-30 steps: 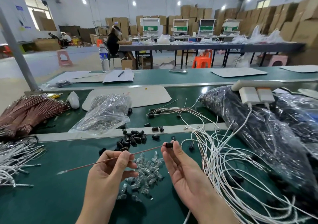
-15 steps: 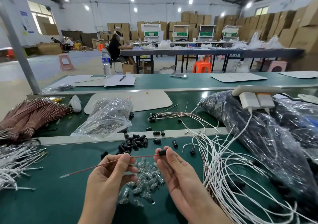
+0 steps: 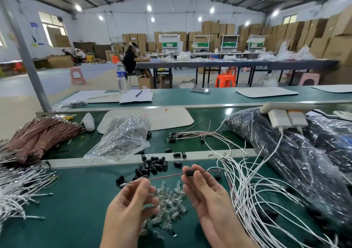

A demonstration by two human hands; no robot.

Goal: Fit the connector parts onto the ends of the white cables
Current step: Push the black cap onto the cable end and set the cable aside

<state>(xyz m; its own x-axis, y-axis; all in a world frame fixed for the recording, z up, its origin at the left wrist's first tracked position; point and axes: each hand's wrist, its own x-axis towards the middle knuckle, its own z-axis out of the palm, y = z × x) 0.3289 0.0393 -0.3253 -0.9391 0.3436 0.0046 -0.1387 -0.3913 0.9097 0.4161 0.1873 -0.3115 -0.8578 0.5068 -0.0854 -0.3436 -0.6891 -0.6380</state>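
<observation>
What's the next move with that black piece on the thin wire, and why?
Probably slide the black connector part along the red wire toward the left hand: the right hand pinches it partway along, wire showing on both sides, while the left hand pinches the wire's other end.

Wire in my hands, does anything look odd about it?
Yes. The wire pinched by the left hand and right hand is reddish, not white, with a black connector part on it. The white cables lie to the right.
</observation>
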